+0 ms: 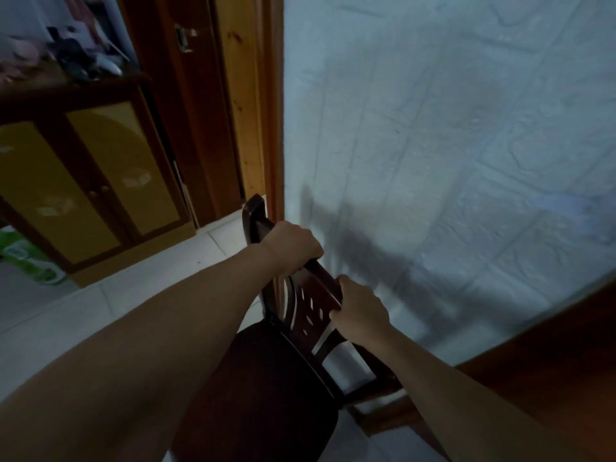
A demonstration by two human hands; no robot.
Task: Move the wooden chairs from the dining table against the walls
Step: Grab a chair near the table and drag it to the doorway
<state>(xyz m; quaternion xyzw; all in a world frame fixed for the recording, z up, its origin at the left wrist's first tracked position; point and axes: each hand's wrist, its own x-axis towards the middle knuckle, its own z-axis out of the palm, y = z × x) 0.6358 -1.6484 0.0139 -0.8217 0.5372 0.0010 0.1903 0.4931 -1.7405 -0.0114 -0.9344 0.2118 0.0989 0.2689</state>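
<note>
Both arms reached forward over the dark seat (260,391). The right hand (361,316) was clamped on the chair (311,305) at its top rail; the left hand (291,246) gripped the same rail farther along. The chair's back stood right beside the white wall (450,128), next to the door frame (271,105). Beyond, a cabinet (96,181) stood at left.

chair (300,315) before wall (450,128), cabinet (90,181) left, perhaps doorway between

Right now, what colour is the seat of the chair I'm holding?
Black, or very dark; the chair seat shows best in the head view, below the dark reddish-brown backrest.
</note>
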